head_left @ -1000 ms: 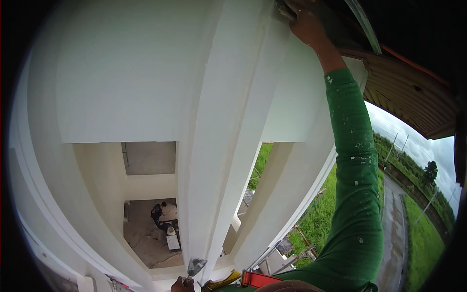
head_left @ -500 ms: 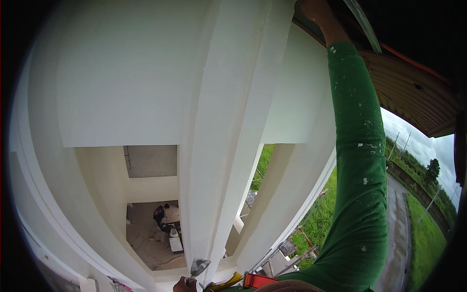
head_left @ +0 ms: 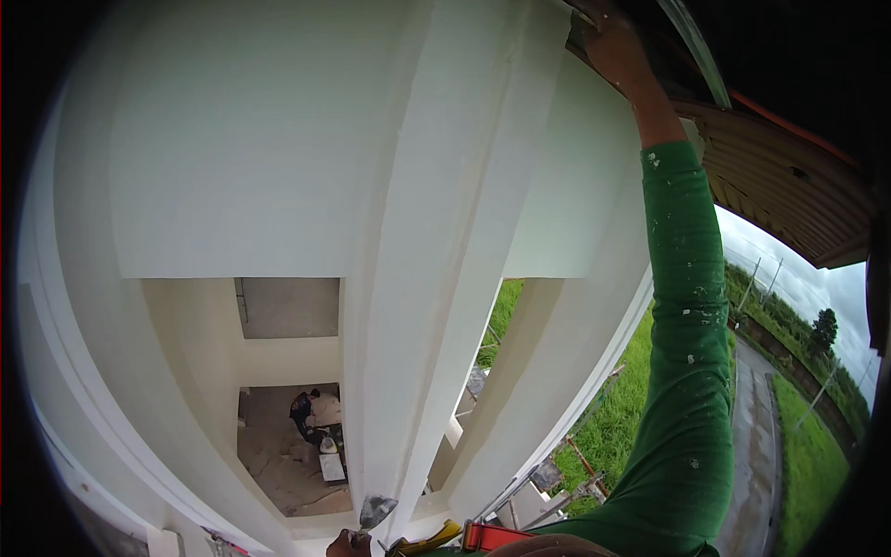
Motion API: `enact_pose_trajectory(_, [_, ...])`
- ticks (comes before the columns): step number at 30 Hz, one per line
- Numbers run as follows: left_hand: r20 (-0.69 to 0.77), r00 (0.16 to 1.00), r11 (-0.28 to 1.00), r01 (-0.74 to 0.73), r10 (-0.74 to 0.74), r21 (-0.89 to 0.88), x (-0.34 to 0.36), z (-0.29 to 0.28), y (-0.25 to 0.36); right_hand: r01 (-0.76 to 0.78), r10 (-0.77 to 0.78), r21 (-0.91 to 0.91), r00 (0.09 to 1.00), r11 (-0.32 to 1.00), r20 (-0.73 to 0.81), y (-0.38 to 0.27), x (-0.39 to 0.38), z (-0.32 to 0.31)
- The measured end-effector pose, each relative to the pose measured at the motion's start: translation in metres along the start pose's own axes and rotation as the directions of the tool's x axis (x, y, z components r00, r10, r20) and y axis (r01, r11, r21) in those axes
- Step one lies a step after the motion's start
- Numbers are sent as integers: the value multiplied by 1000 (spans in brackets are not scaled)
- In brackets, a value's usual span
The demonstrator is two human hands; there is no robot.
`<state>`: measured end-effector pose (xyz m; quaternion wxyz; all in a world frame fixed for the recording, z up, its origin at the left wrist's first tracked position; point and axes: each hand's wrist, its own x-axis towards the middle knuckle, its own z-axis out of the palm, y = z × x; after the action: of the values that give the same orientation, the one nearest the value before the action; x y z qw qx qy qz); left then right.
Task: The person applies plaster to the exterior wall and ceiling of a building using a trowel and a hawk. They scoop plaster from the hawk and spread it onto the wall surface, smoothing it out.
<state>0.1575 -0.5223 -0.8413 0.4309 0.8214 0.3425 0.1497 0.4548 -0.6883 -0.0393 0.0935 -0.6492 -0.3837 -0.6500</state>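
Note:
At the lower edge my left hand (head_left: pixel 349 544) is closed round the handle of a putty knife (head_left: pixel 378 511), its grey, smeared blade pointing up. My right arm, in a green sleeve (head_left: pixel 689 306) with white spatters, stretches up to the top edge. There my right hand (head_left: pixel 613 51) is closed beside the top of a white column (head_left: pixel 436 186), under the dark roof edge. A thin light edge shows at its fingers, but I cannot make out what it is.
A brown corrugated soffit (head_left: pixel 775 172) hangs at the upper right. Through an opening far below, a person (head_left: pixel 303 413) bends by a dark table. A red and yellow strap (head_left: pixel 492 536) crosses at the bottom. Grass (head_left: pixel 626 390), scaffold pieces and a road (head_left: pixel 754 436) lie below right.
My right hand has come down a little from the top edge, so more of it and the wrist shows. My left hand and the putty knife have barely moved.

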Motion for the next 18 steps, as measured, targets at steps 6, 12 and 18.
enact_pose_trajectory(6, [19,995,995,-96,96,4,5,12,0,-186,177,-323,982,928,-59,57,60,16])
enact_pose_trajectory(12, [36,997,998,-65,66,-20,7,10,3,-193,200,-292,980,937,-6,55,53,33])
enact_pose_trajectory(18, [-35,989,989,-143,144,49,11,16,-15,-243,272,-174,947,954,172,-19,-6,10])
